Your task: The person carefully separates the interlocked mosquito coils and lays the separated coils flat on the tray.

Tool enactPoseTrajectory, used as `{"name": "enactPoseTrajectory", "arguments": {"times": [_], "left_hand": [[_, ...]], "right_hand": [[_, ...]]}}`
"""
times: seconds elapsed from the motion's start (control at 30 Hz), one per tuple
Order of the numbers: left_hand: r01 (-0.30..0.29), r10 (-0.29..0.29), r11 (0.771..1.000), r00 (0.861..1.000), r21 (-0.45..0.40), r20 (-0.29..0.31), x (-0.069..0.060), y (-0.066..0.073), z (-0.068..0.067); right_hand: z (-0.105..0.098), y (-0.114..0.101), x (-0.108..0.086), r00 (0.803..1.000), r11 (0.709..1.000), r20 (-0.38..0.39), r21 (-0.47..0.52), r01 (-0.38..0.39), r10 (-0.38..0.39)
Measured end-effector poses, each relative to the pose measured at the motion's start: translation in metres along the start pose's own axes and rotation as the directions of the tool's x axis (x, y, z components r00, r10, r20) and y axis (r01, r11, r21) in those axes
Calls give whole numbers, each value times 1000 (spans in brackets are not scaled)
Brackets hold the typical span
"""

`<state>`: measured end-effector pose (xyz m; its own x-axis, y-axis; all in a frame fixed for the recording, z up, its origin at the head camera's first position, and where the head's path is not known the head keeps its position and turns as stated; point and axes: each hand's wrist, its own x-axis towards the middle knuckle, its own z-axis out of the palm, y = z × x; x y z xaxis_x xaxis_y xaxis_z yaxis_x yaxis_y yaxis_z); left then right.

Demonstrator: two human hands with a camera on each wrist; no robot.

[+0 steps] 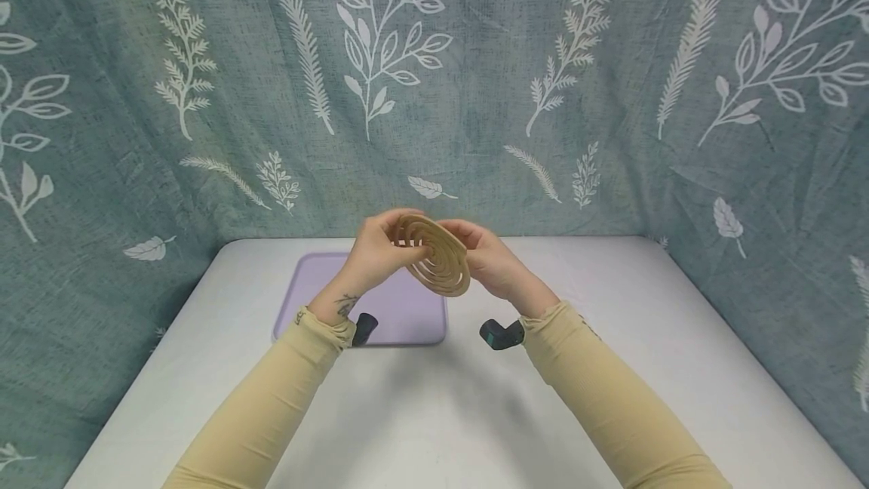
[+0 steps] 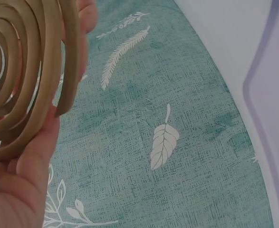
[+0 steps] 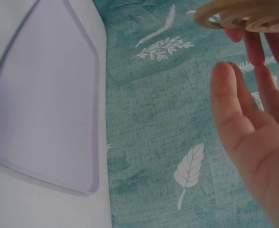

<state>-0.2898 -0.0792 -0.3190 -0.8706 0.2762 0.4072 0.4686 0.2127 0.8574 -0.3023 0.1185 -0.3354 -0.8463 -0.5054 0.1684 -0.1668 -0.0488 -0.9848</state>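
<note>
A tan spiral coil [image 1: 441, 262], like a mosquito coil, is held up and tilted above the table. My left hand [image 1: 373, 251] pinches it, thumb on its near face and fingers behind; in the left wrist view the coil [image 2: 32, 80] shows a blunt free end. Beside the coil's right edge is my right hand [image 1: 489, 259]. In the right wrist view this hand [image 3: 258, 137] has extended fingers and its thumb stands apart from the coil [image 3: 253, 14]. Whether a right fingertip touches the coil's edge I cannot tell.
A shallow lilac tray [image 1: 417, 327] lies on the white table [image 1: 434, 413], behind and left of the forearms. Dark wrist devices [image 1: 501, 334] show beneath both wrists. Leaf-printed green cloth [image 1: 434, 164] hangs behind the table and at its sides.
</note>
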Motion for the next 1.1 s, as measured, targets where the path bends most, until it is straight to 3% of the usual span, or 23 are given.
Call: {"name": "enactPoseTrajectory", "arguments": {"times": [0.3, 0.57, 0.87, 1.1], "left_hand": [[27, -30, 998, 998, 53, 50, -1, 2, -2], [58, -64, 995, 995, 80, 73, -1, 2, -4], [93, -95, 995, 991, 30, 97, 0, 2, -6], [83, -88, 995, 991, 59, 96, 0, 0, -7]], "right_hand": [[0, -2, -1, 993, 998, 116, 62, -14, 6], [0, -1, 1, 985, 999, 171, 38, -17, 10], [-3, 0, 2, 986, 999, 163, 18, -36, 33], [-8, 1, 2, 995, 996, 73, -65, -63, 68]]}}
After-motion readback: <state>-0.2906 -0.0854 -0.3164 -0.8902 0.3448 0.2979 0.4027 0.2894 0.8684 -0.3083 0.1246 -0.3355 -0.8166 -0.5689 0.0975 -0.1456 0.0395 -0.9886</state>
